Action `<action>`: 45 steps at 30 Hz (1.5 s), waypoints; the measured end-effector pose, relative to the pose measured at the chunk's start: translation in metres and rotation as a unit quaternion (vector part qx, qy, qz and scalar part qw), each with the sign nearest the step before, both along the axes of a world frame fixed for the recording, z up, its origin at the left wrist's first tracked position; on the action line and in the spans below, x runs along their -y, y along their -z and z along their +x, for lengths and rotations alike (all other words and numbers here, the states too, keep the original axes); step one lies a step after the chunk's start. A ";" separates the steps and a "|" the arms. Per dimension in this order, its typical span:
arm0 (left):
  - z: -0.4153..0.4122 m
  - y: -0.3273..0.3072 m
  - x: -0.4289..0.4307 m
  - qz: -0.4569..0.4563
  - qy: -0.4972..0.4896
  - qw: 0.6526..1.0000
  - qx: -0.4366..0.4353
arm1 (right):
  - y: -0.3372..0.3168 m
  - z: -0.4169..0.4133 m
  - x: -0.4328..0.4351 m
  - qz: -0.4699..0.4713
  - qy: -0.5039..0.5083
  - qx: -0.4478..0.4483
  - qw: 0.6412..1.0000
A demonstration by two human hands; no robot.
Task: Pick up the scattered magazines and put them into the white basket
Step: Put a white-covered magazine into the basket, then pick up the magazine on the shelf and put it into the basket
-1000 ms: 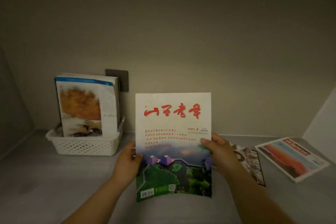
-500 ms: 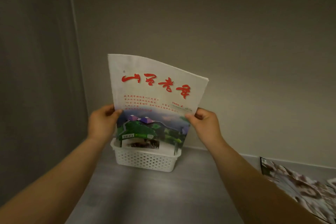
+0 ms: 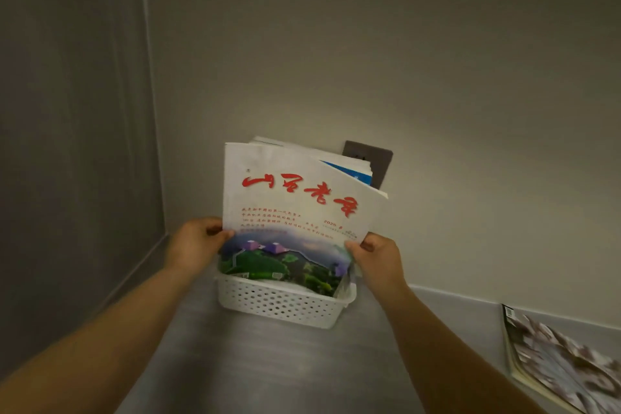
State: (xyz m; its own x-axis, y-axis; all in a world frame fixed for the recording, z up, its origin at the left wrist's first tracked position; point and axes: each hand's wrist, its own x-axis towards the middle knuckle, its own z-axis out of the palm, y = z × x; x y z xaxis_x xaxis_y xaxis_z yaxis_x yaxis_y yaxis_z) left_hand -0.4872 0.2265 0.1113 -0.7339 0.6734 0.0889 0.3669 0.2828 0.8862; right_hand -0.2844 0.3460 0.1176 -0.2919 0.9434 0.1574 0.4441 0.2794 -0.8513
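Note:
A white magazine with red title characters (image 3: 295,198) stands upright, its lower edge down inside the white perforated basket (image 3: 279,304). My left hand (image 3: 195,242) grips its left edge and my right hand (image 3: 376,259) pinches its right edge. Behind it in the basket stand other magazines (image 3: 349,168), mostly hidden, with a blue strip showing. Another magazine with a brown and white cover (image 3: 564,363) lies flat on the grey surface at the lower right.
The basket sits in the back left corner of a grey countertop (image 3: 268,363), against the beige wall. A dark wall socket plate (image 3: 376,158) is behind the magazines. A grey side wall (image 3: 67,144) closes the left.
Both hands carried the red-titled magazine left to the basket and lowered it; its bottom edge is now inside the basket in front of the other magazines. The view swung left.

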 end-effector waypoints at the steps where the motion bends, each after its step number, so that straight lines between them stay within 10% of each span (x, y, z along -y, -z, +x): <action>1: 0.001 0.004 -0.003 -0.007 0.004 1.000 0.003 | 0.005 0.001 -0.002 -0.003 0.002 0.009 1.000; 14: -0.001 0.031 -0.037 -0.049 -0.026 0.998 0.022 | 0.028 -0.007 -0.021 -0.002 0.028 0.100 0.995; 28: 0.005 0.026 -0.074 0.091 0.089 0.987 0.094 | 0.031 -0.035 -0.015 -0.125 -0.048 -0.174 0.976; 45: 0.109 0.042 -0.039 0.075 0.034 0.996 -0.030 | 0.072 0.068 -0.015 -0.094 0.069 -0.070 0.991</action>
